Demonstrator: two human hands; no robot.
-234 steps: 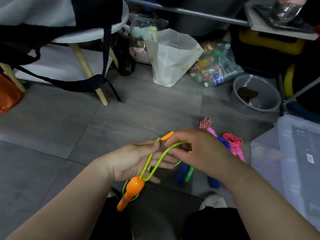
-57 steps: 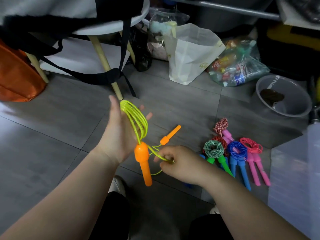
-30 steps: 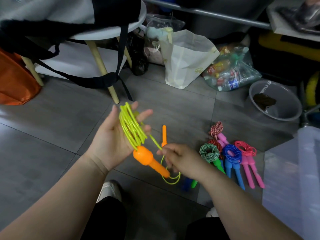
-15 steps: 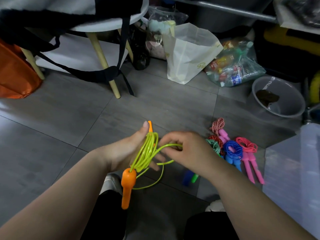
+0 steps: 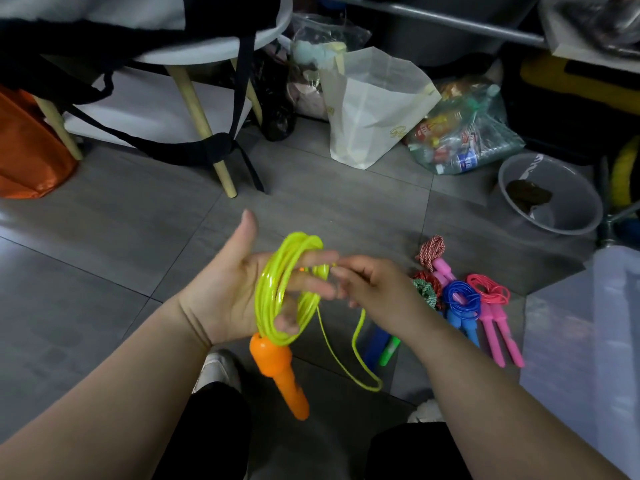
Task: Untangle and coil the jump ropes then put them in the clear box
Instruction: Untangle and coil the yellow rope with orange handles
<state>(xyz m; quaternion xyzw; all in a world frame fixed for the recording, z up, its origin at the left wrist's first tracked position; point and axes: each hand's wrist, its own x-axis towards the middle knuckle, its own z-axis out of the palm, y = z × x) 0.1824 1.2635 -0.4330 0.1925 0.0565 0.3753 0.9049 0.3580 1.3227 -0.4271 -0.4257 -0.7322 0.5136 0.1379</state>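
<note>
A neon yellow-green jump rope [image 5: 273, 289] is looped several times around the fingers of my left hand [image 5: 235, 292], palm up. One orange handle [image 5: 282, 372] hangs below that hand. My right hand [image 5: 374, 289] pinches the rope's free end at my left fingertips; a slack loop [image 5: 360, 368] dangles beneath. The second orange handle is mostly hidden between the hands. Coiled ropes lie on the floor to the right: a blue one [image 5: 462, 299], a pink one [image 5: 491, 296], a green one [image 5: 426, 292] and a red-white one [image 5: 431, 247]. The clear box [image 5: 581, 341] stands at the right edge.
A white stool with wooden legs [image 5: 207, 133] and black straps stands at the back left, beside an orange bag [image 5: 24, 150]. A white paper bag [image 5: 374, 105], a plastic bag of bottles [image 5: 460, 133] and a grey bowl [image 5: 554, 199] line the back. Grey floor tiles lie around.
My left hand has turned palm up and spread, showing the coil around its fingers. My right hand moved to the left fingertips with the rope end, and the slack loop now hangs lower.
</note>
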